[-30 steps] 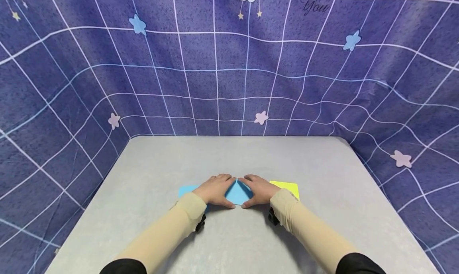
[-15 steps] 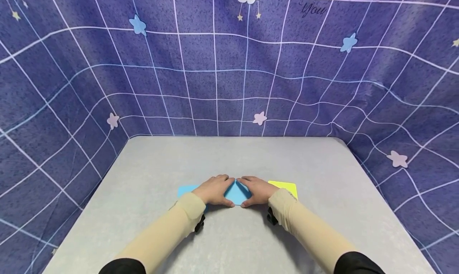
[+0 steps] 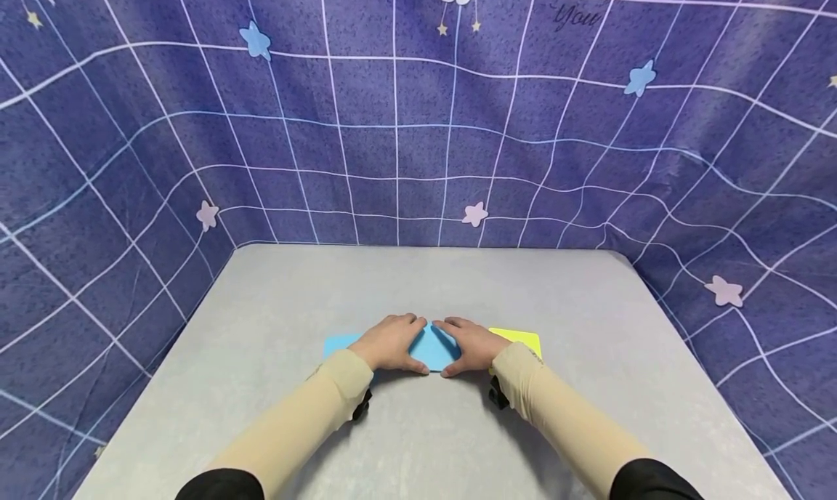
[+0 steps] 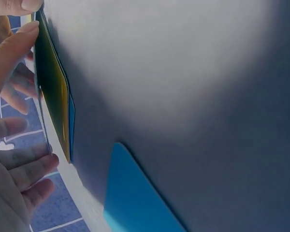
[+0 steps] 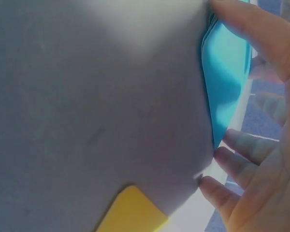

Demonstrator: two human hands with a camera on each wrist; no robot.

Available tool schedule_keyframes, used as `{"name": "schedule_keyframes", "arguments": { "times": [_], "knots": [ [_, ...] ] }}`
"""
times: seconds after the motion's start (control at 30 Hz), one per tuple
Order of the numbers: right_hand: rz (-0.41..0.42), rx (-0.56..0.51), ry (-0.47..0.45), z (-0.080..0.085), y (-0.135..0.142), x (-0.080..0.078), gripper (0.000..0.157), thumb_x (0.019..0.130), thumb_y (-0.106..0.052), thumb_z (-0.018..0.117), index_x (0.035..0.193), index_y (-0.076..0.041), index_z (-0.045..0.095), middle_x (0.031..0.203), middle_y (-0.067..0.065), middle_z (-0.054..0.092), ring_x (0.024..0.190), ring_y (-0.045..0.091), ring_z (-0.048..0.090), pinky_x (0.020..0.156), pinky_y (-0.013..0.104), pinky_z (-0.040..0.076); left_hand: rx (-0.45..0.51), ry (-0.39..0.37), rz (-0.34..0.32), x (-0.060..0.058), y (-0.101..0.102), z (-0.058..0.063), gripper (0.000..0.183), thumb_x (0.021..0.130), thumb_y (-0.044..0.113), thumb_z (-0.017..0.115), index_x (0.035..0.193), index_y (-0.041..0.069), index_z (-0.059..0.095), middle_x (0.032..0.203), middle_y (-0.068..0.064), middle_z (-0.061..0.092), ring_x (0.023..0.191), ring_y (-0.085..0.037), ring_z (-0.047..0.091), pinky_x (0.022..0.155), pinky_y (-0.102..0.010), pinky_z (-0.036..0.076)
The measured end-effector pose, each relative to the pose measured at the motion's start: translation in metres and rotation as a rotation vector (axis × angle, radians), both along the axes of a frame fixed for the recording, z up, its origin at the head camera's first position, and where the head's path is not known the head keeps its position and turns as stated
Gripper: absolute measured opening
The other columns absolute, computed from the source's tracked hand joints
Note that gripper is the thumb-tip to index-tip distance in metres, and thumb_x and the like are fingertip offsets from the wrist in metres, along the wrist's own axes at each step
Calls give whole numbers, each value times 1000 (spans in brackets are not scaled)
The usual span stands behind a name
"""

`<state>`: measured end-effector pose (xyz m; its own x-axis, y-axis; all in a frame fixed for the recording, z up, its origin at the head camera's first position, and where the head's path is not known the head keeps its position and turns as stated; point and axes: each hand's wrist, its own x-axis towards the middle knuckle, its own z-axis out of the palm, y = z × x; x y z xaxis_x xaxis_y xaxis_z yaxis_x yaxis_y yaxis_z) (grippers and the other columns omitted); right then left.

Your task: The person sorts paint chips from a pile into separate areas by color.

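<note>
Between my two hands is a small stack of thin, flexible blue cards (image 3: pixel 434 349) with layered edges. My left hand (image 3: pixel 390 342) grips its left side, thumb at the near edge and fingers at the far edge. The right hand (image 3: pixel 472 344) holds the right side the same way. In the left wrist view the stack's bowed layers (image 4: pixel 55 84) show yellow and blue. In the right wrist view its blue face (image 5: pixel 224 67) curves beside the thumb. Palms and fingers hide parts of the stack.
A separate blue card (image 3: pixel 338 344) lies by the left wrist, its rounded corner (image 4: pixel 130 193) showing in the left wrist view. A yellow card (image 3: pixel 521 339) lies beyond the right wrist. The grey tabletop (image 3: pixel 418 282) meets a purple-blue gridded curtain (image 3: pixel 418 151) at the back and sides.
The fingertips at the far edge have parted slightly, and more of the blue card's far part shows, with less dark shading. Both hands otherwise stay in place.
</note>
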<state>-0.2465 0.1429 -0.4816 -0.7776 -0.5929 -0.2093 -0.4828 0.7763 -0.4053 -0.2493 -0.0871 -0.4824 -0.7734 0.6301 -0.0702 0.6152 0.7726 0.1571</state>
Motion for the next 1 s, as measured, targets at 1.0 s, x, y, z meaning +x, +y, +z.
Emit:
{"name": "schedule_keyframes", "arguments": {
  "times": [1.0],
  "knots": [
    [32, -65, 21, 2, -1, 3, 106, 79, -46, 90, 162, -13, 34, 162, 20, 35, 141, 39, 43, 108, 51, 44, 20, 38, -34, 5, -9, 3, 101, 78, 73, 77, 156, 17, 44, 150, -7, 52, 138, -28, 47, 110, -50, 38]
  ]
}}
